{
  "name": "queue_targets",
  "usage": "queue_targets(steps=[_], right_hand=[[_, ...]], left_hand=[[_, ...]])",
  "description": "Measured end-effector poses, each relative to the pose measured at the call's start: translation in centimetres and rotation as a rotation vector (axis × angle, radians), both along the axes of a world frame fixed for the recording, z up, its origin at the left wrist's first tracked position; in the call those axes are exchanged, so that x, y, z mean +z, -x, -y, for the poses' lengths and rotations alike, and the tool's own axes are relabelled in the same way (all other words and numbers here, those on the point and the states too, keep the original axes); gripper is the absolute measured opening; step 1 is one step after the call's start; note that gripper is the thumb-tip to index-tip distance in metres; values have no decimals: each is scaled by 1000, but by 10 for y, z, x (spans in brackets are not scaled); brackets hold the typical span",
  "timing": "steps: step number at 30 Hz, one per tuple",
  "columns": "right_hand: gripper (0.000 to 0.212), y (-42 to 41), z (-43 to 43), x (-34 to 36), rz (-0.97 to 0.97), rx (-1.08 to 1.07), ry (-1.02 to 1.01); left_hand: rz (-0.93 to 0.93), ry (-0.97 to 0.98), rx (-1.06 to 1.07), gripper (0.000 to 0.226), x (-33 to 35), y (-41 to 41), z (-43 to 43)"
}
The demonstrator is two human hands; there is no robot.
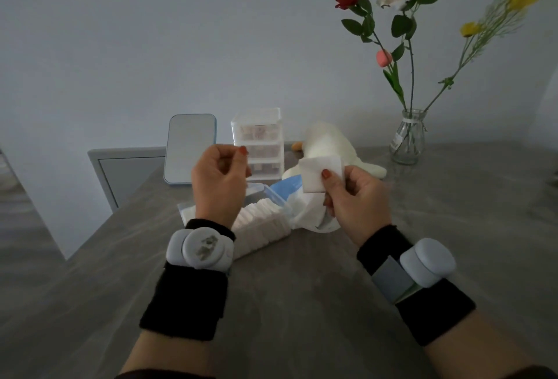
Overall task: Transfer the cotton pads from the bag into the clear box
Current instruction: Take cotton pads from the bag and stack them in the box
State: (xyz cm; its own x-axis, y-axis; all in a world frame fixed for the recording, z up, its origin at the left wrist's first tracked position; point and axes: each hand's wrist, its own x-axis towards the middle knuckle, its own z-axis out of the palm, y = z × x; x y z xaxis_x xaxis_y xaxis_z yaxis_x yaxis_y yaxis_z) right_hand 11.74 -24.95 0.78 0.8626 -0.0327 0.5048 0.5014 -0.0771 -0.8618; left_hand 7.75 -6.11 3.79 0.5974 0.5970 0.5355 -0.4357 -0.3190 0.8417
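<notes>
My right hand (356, 200) pinches a single white square cotton pad (320, 174) between thumb and fingers, lifted above the table. Just under it lies the crumpled white and blue bag (305, 212), its mouth open. A long row of white cotton pads (262, 227) lies left of the bag. The clear box (259, 191) shows right behind that row, partly hidden by my left hand. Whether the row sits inside the box I cannot tell. My left hand (220, 179) is raised over the box with fingers curled, and nothing shows in it.
Behind the hands stand a blue-framed mirror (190, 149), a small clear drawer unit (259, 143) and a white plush toy (329, 143). A glass vase with flowers (407, 137) stands at the back right. The grey table (302, 303) ends at its left edge.
</notes>
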Motion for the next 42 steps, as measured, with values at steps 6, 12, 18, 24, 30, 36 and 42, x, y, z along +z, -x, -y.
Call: queue_targets(steps=[6, 12, 18, 24, 30, 36, 42], right_hand=[[23, -3, -16, 22, 67, -79, 206], [13, -22, -57, 37, 116, -36, 424], [13, -16, -100, 36, 266, -71, 898], [20, -9, -120, 33, 344, -46, 1169], [9, 0, -137, 41, 278, -170, 1345], [17, -4, -153, 39, 194, -238, 1394], [18, -8, -156, 36, 69, -71, 1401]], left_hand=[[-189, -80, 301, 16, -10, 8, -44], [-496, -195, 328, 18, -28, 6, -64], [-706, -389, 218, 22, -29, 7, -65], [-800, -410, 107, 28, -29, 8, -64], [-957, -543, 76, 28, -27, 8, -58], [-951, -576, 78, 23, -28, 10, -53], [-971, -602, 47, 23, -27, 9, -54]])
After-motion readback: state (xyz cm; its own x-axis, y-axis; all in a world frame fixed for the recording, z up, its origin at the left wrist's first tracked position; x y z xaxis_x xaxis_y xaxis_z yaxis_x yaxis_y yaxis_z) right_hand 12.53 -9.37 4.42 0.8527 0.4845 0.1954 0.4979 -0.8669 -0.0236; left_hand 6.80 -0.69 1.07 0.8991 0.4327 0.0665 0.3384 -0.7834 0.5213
